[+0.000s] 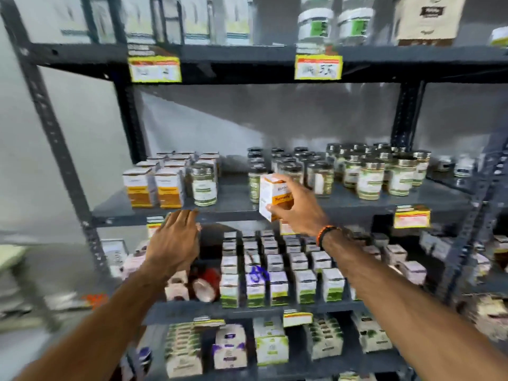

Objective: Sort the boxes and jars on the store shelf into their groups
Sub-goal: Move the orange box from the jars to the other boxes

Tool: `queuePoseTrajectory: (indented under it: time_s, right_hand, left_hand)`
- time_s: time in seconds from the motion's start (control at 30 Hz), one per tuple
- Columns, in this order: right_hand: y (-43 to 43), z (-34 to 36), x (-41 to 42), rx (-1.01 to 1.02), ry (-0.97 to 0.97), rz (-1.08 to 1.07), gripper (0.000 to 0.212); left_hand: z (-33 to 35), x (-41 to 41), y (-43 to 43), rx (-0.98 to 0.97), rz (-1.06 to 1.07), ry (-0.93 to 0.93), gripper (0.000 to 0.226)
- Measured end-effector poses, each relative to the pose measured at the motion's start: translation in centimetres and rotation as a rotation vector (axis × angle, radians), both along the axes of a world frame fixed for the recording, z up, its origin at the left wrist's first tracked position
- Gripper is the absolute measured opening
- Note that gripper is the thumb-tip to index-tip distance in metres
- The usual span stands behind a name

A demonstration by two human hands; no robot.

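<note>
My right hand [298, 209] grips a white and orange turmeric box [270, 196] in front of the middle shelf [236, 202], just ahead of the jars. My left hand [176, 240] is flat with fingers apart, holding nothing, at the shelf's front edge. On the shelf's left stand several matching white and orange boxes [154, 188]. One glass jar with a silver lid [204, 185] stands right beside those boxes. Further right stand several dark-lidded jars [286, 166] and several silver-lidded jars [384, 171].
The shelf below holds rows of small white and green boxes [277, 273], with a red item [209, 281] at its left. The top shelf carries tall boxes [192, 20] and white tubs [316, 23]. Yellow price tags [319, 67] hang on the shelf edges. Dark metal uprights [52, 133] frame the rack.
</note>
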State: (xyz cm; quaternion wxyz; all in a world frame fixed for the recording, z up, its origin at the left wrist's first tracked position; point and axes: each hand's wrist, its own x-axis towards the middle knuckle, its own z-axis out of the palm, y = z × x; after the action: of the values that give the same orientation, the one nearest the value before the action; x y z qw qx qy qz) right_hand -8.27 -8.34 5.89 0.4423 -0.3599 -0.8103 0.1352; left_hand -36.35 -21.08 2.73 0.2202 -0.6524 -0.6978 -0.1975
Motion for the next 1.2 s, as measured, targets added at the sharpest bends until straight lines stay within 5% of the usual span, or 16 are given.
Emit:
queuePoseTrajectory:
  time_s: [0.43,0.73,1.0,1.2]
  right_hand:
    - [0.3,0.3,-14.0,-0.005,-0.043,-0.247,0.079]
    - [1.3,-0.5,-16.6,-0.046,-0.079,-0.329,0.085]
    - [0.1,-0.1,-16.3,0.017,-0.148,-0.431,0.100]
    - [-0.9,2.5,-16.5,0.215,-0.184,-0.525,0.082]
  left_hand:
    - [-0.9,-20.5,-1.1,-0.057,0.105,-0.182,0.038]
    - [-3.0,-20.9,1.2,-0.110,0.171,0.019,0.080]
    - [-2.2,-20.0,3.8,-0.141,0.048,0.004,0.064]
    - [-2.3,-21.0,3.8,-0.118,0.028,0.022,0.060]
